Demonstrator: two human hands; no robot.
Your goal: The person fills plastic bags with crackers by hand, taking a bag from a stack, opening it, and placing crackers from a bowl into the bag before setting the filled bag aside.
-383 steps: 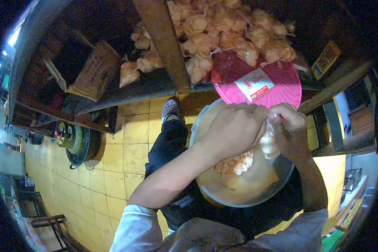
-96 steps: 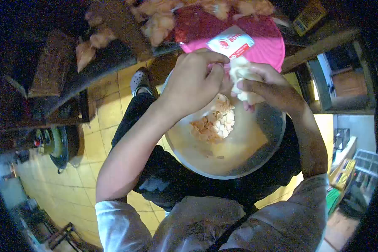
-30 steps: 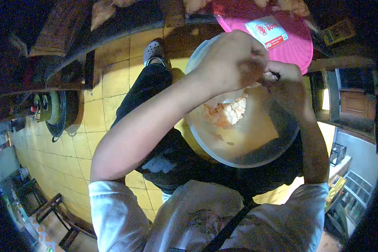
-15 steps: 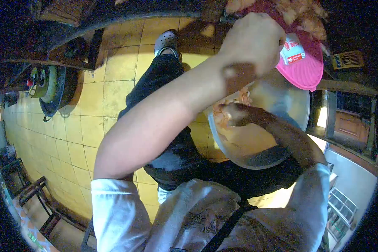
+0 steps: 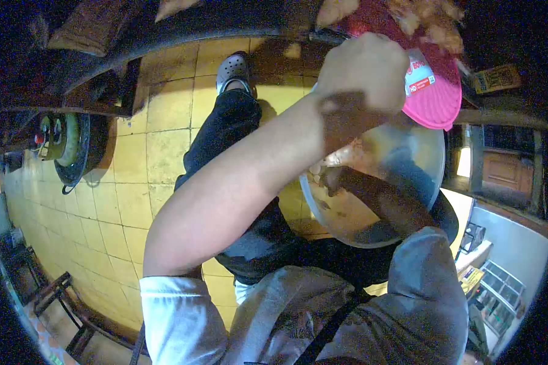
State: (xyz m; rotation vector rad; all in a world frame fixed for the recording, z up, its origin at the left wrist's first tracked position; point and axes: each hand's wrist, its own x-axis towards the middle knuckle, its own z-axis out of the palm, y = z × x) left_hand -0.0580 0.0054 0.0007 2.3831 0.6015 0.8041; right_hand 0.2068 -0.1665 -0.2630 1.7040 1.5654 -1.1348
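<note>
My left hand (image 5: 365, 70) is closed at the edge of a pink plastic basket (image 5: 435, 100) with a white and red label; its fingertips are hidden. Light brown pieces (image 5: 441, 30) lie in the basket's dark, reddish upper part. Below it, a large round metal bowl (image 5: 371, 234) rests by my legs. My right hand (image 5: 333, 179) is inside the bowl near its left wall, fingers curled and in shadow beside some pale, orange-tinted pieces (image 5: 341, 157). What the fingers hold is too dark to make out.
A dark round pan (image 5: 91, 143) with items in it stands at the left. Wooden furniture (image 5: 73, 304) is at the lower left, on yellow floor tiles (image 5: 164, 143). A yellowish packet (image 5: 498, 79) lies right of the basket. My shoe (image 5: 233, 70) is at the upper middle.
My right hand has moved slightly down in the bowl, and the orange pieces around its fingers are less visible. My left hand stays at the basket. The view has shifted a little.
</note>
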